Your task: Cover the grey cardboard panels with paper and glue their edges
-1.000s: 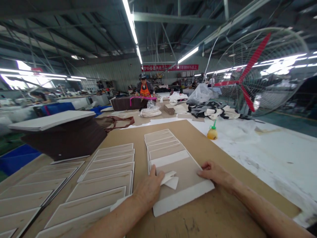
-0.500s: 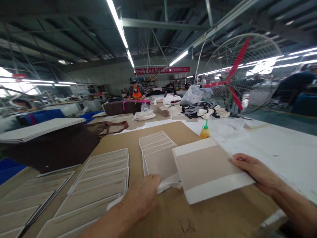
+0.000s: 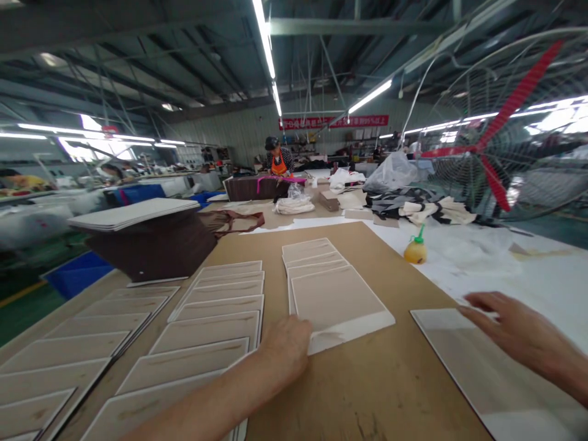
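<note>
Toward the middle, a fanned row of beige panels (image 3: 337, 296) with white edges lies on brown board. My left hand (image 3: 285, 348) is closed at the near left corner of the top panel, beside its white flap. Its fingertips are hidden, so what they grip cannot be made out. At the right, another beige panel (image 3: 491, 361) with white bands lies flat on the table. My right hand (image 3: 514, 324) is over its far edge, thumb and fingers apart, not closed on it.
Two more overlapping panel rows (image 3: 209, 334) lie at the left. Behind them stands a dark brown stack (image 3: 156, 245) topped with pale boards. A yellow bottle (image 3: 416, 251) with a green nozzle, cloth scraps (image 3: 408, 202) and a large fan (image 3: 482, 147) are at the right. A person (image 3: 278, 160) works farther back.
The panel my right hand held up has come down to the right and lies flat, and those fingers have parted. My left hand stays by the middle row. The view has turned left.
</note>
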Available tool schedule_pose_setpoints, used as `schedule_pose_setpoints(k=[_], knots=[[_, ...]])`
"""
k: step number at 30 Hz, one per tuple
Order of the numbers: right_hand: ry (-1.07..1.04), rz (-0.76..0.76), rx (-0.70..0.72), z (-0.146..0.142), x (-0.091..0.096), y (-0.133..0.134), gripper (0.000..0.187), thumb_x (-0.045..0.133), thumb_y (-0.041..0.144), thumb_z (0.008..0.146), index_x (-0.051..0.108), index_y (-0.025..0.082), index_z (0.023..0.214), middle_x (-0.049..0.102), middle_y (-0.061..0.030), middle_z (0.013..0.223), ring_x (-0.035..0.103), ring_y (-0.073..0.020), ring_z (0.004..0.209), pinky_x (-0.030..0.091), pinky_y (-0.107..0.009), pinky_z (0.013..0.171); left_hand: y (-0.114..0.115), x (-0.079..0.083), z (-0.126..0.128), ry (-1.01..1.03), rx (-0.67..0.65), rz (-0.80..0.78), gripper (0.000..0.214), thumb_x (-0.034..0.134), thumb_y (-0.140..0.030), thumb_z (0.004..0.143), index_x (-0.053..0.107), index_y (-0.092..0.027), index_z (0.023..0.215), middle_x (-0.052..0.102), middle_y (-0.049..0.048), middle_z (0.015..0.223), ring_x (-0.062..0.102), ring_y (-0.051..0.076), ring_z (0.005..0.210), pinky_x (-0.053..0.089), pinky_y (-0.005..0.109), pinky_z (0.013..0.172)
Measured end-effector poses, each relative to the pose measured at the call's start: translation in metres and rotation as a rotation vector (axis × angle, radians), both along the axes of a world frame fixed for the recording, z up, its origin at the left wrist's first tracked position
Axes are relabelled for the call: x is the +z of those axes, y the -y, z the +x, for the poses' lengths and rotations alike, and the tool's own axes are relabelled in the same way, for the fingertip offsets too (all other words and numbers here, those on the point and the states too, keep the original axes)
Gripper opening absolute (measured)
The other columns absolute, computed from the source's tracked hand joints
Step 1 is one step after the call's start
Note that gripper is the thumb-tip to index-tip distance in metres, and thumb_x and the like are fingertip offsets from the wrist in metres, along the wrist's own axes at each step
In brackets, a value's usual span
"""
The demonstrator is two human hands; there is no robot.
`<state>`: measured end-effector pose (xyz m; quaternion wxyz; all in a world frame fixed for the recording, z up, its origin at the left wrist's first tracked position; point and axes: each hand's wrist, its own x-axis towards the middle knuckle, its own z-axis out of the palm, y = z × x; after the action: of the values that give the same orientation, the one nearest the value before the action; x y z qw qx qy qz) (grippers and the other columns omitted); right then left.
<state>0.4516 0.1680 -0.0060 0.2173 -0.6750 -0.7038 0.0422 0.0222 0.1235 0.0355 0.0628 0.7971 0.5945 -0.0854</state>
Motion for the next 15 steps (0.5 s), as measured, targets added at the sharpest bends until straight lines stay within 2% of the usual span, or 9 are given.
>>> schedule_pose_setpoints(k=[3, 4, 6, 8, 10, 15], knots=[[-0.017, -0.153, 0.245, -0.094, 0.01, -0.028, 0.054, 0.049, 0.048, 0.085, 0.065, 0.013, 0.123, 0.06, -0.0192, 0.135, 0.054, -0.0338, 0.126, 0.038, -0.046, 0.109, 0.004, -0.002, 0.002, -0.022, 0.004, -0.012, 0.033, 0.047, -0.004, 0.083, 0.071, -0.011, 0.103, 0.072, 0.0172, 0.104, 0.069, 0.031, 0.102, 0.056, 0.042, 0.088], [-0.024, -0.185, 0.302, -0.118, 0.007, -0.036, 0.051, 0.053, 0.046, 0.084, 0.066, 0.014, 0.122, 0.061, -0.0165, 0.135, 0.054, -0.0315, 0.126, 0.038, -0.042, 0.109, 0.006, -0.002, 0.002, -0.027, 0.008, -0.016, 0.033, 0.046, -0.003, 0.084, 0.071, -0.011, 0.103, 0.072, 0.0171, 0.104, 0.069, 0.031, 0.102, 0.056, 0.042, 0.088], [-0.035, -0.226, 0.355, -0.15, -0.002, -0.046, 0.042, 0.057, 0.039, 0.082, 0.069, 0.013, 0.114, 0.066, -0.0176, 0.126, 0.059, -0.0323, 0.118, 0.04, -0.041, 0.105, 0.009, -0.002, 0.003, -0.034, 0.014, -0.027, 0.032, 0.046, -0.003, 0.085, 0.072, -0.011, 0.102, 0.073, 0.0167, 0.105, 0.07, 0.029, 0.102, 0.056, 0.04, 0.089], [-0.06, -0.241, 0.34, -0.163, -0.01, -0.051, 0.036, 0.059, 0.035, 0.081, 0.069, 0.012, 0.107, 0.068, -0.0199, 0.118, 0.062, -0.0344, 0.11, 0.042, -0.043, 0.101, 0.012, -0.002, 0.004, -0.033, 0.015, -0.04, 0.029, 0.048, -0.005, 0.087, 0.072, -0.011, 0.102, 0.073, 0.0155, 0.105, 0.069, 0.028, 0.103, 0.055, 0.04, 0.09], [-0.112, -0.252, 0.294, -0.164, -0.013, -0.052, 0.032, 0.062, 0.034, 0.08, 0.068, 0.012, 0.103, 0.069, -0.0198, 0.113, 0.062, -0.0352, 0.107, 0.043, -0.044, 0.097, 0.014, -0.002, 0.004, -0.029, 0.017, -0.054, 0.024, 0.051, -0.007, 0.089, 0.071, -0.011, 0.102, 0.073, 0.0134, 0.107, 0.069, 0.026, 0.104, 0.055, 0.042, 0.092], [-0.391, -0.326, 0.161, -0.156, 0.002, -0.043, 0.026, 0.056, 0.034, 0.08, 0.062, 0.015, 0.096, 0.072, -0.016, 0.099, 0.068, -0.031, 0.093, 0.052, -0.039, 0.079, 0.02, 0.007, 0.007, -0.004, 0.033, -0.094, 0.022, 0.052, -0.015, 0.093, 0.071, -0.01, 0.102, 0.073, 0.0163, 0.108, 0.069, 0.028, 0.104, 0.055, 0.041, 0.089]])
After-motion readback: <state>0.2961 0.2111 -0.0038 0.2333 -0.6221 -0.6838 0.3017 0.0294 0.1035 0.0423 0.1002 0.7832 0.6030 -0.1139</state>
